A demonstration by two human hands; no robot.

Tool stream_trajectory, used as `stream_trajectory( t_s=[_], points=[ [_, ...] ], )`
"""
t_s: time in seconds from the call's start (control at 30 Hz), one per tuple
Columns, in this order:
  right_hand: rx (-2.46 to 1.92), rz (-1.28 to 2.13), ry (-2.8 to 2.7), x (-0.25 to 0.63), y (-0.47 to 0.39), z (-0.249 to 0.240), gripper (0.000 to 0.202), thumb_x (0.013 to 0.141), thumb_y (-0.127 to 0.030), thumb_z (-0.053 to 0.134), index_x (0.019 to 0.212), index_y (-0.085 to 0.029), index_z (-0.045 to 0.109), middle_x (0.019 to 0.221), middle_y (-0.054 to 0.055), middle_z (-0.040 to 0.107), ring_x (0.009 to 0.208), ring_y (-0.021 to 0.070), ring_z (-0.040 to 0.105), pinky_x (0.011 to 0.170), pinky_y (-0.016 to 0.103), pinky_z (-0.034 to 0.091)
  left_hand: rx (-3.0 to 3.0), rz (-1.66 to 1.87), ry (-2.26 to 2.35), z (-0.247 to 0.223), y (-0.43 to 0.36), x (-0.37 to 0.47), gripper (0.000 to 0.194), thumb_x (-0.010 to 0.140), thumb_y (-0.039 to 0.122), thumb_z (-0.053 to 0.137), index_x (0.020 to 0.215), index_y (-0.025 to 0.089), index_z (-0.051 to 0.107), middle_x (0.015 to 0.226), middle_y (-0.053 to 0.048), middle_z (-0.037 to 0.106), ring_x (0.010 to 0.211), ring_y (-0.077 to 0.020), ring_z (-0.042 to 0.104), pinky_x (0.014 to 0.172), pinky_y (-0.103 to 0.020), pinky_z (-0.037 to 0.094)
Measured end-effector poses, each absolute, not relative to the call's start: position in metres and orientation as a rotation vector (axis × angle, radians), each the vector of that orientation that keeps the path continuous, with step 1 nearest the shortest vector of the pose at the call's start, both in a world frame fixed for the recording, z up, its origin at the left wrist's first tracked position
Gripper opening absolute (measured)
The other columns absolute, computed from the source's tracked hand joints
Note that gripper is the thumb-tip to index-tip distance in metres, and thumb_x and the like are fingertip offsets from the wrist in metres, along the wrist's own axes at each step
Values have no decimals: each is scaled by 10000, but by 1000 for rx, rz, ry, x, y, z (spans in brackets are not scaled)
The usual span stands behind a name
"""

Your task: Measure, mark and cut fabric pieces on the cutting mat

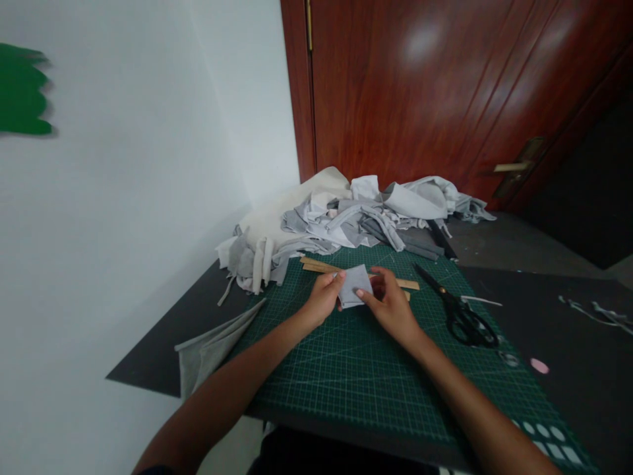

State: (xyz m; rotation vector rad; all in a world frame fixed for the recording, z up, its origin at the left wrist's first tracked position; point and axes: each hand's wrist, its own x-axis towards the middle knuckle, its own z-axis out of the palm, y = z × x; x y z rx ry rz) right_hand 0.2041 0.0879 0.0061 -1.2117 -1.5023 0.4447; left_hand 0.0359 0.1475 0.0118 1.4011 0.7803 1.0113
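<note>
Green mat point(346, 376) on dark table point(153, 353), 6 o'clock of the gray cloth square point(354, 280) and under it. Pink disc point(539, 365) at 4, folded gray cloth point(210, 356) at 8. Scissors point(449, 303): handles at 4, blades at 3. Square sits between both hands above the mat: left hand point(324, 300) pinches its 9 o'clock edge, right hand point(391, 307) grips its 3 o'clock side, thumb on top. Wooden strips point(316, 265) just beyond, sticking out at 10 and 3. Rumpled cloth pile point(341, 221) at 12; brown door point(415, 86) behind it.
</note>
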Motion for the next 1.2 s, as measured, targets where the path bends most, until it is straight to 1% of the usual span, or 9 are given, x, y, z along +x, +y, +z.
stream_trajectory(
  t_s=[0.1,0.17,0.33,0.43,0.53,0.67,0.8,1.0,1.2],
  points=[
    [-1152,169,-1752,202,80,10,603,857,-464,769,1382,-244,568,1384,157,626,1265,348,582,1059,545,441,1368,1012,788,12,147,36,672,777,824,635,759,152,610,556,32,524,439,-89,451,395,-210,349],
    [-1108,57,-1931,200,76,12,530,861,-402,777,1349,-266,619,1429,140,616,1324,361,545,1101,568,389,1341,994,790,12,146,36,665,785,811,636,809,146,626,563,39,520,438,-83,445,399,-207,349],
    [-1080,63,-2025,196,74,11,301,976,-159,554,1190,-288,723,1159,79,769,1080,297,675,972,500,442,1332,934,814,10,144,37,639,802,752,661,954,131,652,597,43,532,428,-77,431,400,-209,333],
    [-1097,206,-1834,193,76,8,231,968,-193,569,1085,-276,750,1055,64,789,988,279,691,942,468,457,1360,971,881,12,146,34,634,819,684,695,1120,128,643,621,45,547,481,-98,472,437,-210,343],
    [-1164,446,-1499,188,80,5,116,925,-298,638,945,-249,742,911,51,774,872,263,681,835,409,496,1482,1132,907,21,147,28,601,881,648,654,1251,174,637,829,-20,659,739,-156,614,621,-246,467],
    [-1068,818,-1265,185,83,7,249,853,-483,721,850,-235,697,756,21,704,694,214,608,659,333,479,1747,1095,636,35,145,23,565,770,613,799,1131,186,721,1139,-92,714,1042,-237,653,912,-337,496],
    [-1037,862,-1234,187,84,11,321,819,-555,751,851,-239,703,762,20,691,715,213,599,666,326,481,1773,1057,635,34,143,27,359,774,489,826,909,166,749,950,-74,750,921,-226,681,869,-337,510],
    [-1068,879,-1215,190,84,14,365,857,-596,699,833,-232,682,764,19,685,714,213,595,668,328,475,1787,1192,690,24,142,31,348,838,369,767,1133,186,741,922,-50,745,853,-194,681,807,-303,520],
    [-1061,749,-1200,186,83,11,294,884,-492,703,1020,-243,629,859,21,678,777,213,619,697,330,493,1896,1241,735,27,142,29,174,893,349,716,920,195,791,964,-87,782,930,-224,708,903,-355,532]
  ],
)
